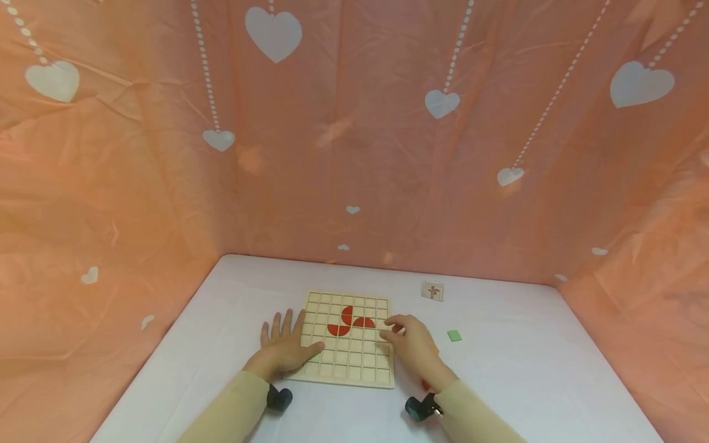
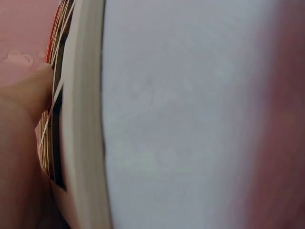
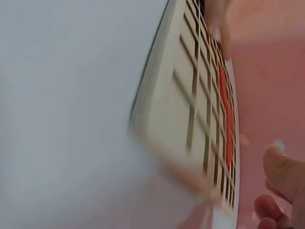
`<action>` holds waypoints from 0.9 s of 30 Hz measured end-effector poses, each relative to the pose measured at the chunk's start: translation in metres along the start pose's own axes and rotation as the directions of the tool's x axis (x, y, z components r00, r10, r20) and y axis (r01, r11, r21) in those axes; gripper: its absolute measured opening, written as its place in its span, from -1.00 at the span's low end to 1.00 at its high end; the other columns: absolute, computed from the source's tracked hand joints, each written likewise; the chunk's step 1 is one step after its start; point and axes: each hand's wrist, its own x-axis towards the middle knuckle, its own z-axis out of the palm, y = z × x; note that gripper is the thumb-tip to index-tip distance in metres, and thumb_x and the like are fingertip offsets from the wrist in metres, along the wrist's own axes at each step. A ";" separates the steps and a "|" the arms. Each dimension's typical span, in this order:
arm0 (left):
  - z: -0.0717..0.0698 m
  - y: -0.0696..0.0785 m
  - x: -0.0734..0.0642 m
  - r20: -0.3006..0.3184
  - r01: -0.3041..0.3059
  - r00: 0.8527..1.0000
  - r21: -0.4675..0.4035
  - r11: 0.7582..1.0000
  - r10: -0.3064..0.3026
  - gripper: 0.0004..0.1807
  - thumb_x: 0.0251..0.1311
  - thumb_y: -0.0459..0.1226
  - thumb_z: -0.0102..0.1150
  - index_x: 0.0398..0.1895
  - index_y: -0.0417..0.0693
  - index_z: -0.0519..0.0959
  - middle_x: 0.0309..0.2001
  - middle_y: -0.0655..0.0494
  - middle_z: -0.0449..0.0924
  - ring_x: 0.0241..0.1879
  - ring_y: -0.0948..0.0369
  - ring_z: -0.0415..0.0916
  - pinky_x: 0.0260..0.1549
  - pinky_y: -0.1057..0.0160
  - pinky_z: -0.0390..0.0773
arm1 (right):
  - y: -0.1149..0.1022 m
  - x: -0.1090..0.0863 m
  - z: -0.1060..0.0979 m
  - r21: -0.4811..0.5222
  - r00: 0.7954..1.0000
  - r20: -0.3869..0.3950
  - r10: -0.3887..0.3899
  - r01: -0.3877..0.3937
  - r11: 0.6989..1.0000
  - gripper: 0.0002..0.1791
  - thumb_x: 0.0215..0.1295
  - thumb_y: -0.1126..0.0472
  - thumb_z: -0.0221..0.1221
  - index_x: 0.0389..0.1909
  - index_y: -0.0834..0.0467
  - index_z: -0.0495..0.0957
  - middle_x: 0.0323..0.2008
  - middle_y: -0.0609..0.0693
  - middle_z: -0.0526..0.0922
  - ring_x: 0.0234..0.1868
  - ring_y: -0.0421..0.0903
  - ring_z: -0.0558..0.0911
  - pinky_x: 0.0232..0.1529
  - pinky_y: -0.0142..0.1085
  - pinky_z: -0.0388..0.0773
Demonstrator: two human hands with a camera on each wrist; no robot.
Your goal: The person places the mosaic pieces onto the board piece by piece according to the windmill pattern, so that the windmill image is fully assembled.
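A pale wooden grid board [image 1: 354, 372] lies on the white table. Red pieces form three half-round shapes on it: an upper one [image 1: 347, 315], a right one [image 1: 364, 323] and a lower-left one [image 1: 338, 331]. Fingers spread, my left hand [image 1: 284, 349] rests over the board's left edge, its thumb lying on the grid. My right hand [image 1: 412, 346] hovers at the right edge, thumb and fingers loosely bent and apart; no piece shows between them. In the right wrist view, the fingertips [image 3: 281, 169] stand away from the board [image 3: 167, 129].
A small card printed with a grid pattern [image 1: 432, 291] lies behind the board at right. A green square tile [image 1: 454, 335] sits right of my right hand. Bits of an orange piece [image 1: 436, 350] and a red piece [image 1: 426, 385] peek out beside that hand. Pink curtains [image 1: 354, 154] surround the table.
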 end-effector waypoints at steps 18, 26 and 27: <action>-0.002 0.004 -0.003 0.004 -0.002 1.000 -0.014 1.000 0.002 0.10 0.18 0.30 0.03 0.54 -0.15 -0.14 0.50 -0.31 -0.36 0.43 -0.29 -0.54 0.24 -0.30 -0.58 | 0.057 -0.046 -0.043 -0.014 0.993 0.002 0.114 -0.114 0.993 -0.81 0.13 0.09 0.38 -0.27 0.06 0.68 -0.43 -0.18 0.59 -0.40 -0.20 0.48 -0.33 -0.28 0.42; 0.001 0.001 0.000 -0.003 -0.004 1.000 -0.026 1.000 0.004 0.11 0.17 0.32 0.01 0.54 -0.14 -0.16 0.51 -0.30 -0.38 0.44 -0.26 -0.57 0.23 -0.27 -0.65 | 0.063 -0.050 -0.040 0.007 0.990 0.016 0.140 -0.140 0.990 -0.80 0.11 0.07 0.39 -0.31 0.06 0.66 -0.47 -0.17 0.55 -0.42 -0.20 0.47 -0.39 -0.31 0.41; 0.001 0.001 -0.001 -0.001 -0.004 1.000 -0.025 1.000 0.004 0.11 0.17 0.33 0.01 0.54 -0.14 -0.16 0.51 -0.29 -0.38 0.44 -0.26 -0.58 0.23 -0.27 -0.64 | 0.064 -0.050 -0.039 0.005 0.990 0.015 0.140 -0.140 0.990 -0.80 0.11 0.07 0.39 -0.32 0.06 0.66 -0.48 -0.17 0.54 -0.43 -0.20 0.47 -0.39 -0.31 0.41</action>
